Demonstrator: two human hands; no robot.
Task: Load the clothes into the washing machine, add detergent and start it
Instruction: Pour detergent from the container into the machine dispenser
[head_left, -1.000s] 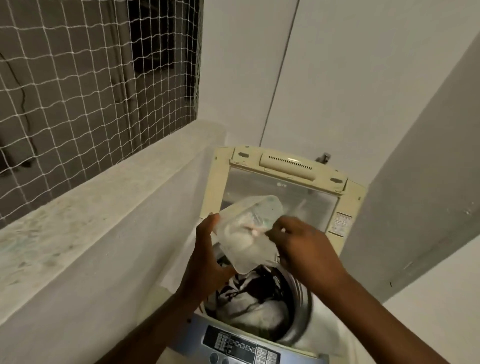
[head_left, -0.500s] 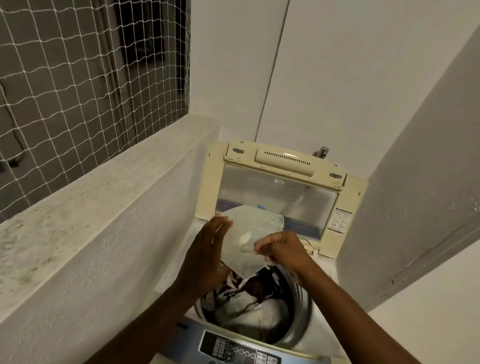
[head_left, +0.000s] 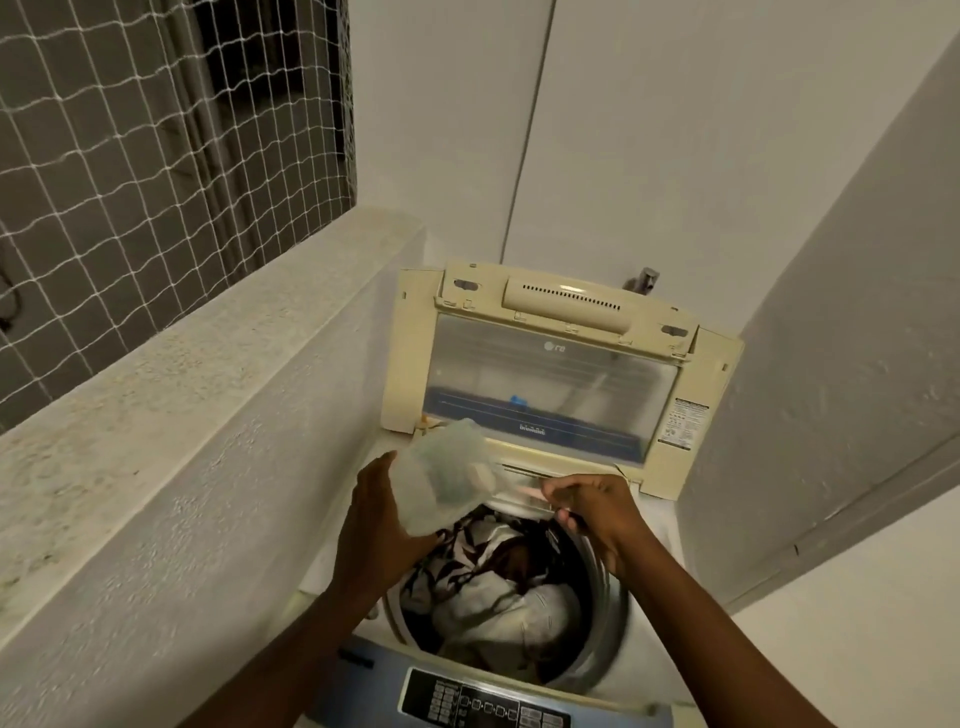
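- Washing machine (head_left: 524, 644): a top-loader in the lower centre of the frame, its cream lid (head_left: 550, 374) raised upright at the back, with a clear window in it.
- Drum (head_left: 602, 623): open to view below the lid; it holds the clothes (head_left: 493, 587), a heap of white cloth and dark-patterned cloth.
- Control panel (head_left: 483, 706): a dark button strip on the machine's front edge, at the bottom of the frame.
- Left hand (head_left: 379, 525): at centre, its fingers curled around the lower part of a translucent plastic pouch (head_left: 447, 473), which it holds over the left rim of the drum.
- Right hand (head_left: 597, 509): to the right of the pouch, its fingers closed together as if pinching something thin; what it grips is too blurred to tell.
- Ledge (head_left: 182, 374): a pale speckled wall top running from lower left up toward the centre, just beside the machine.
- Netting (head_left: 156, 130): a white mesh across the upper left of the frame.
- Tap (head_left: 644, 278): a small metal fitting on the wall behind the lid.
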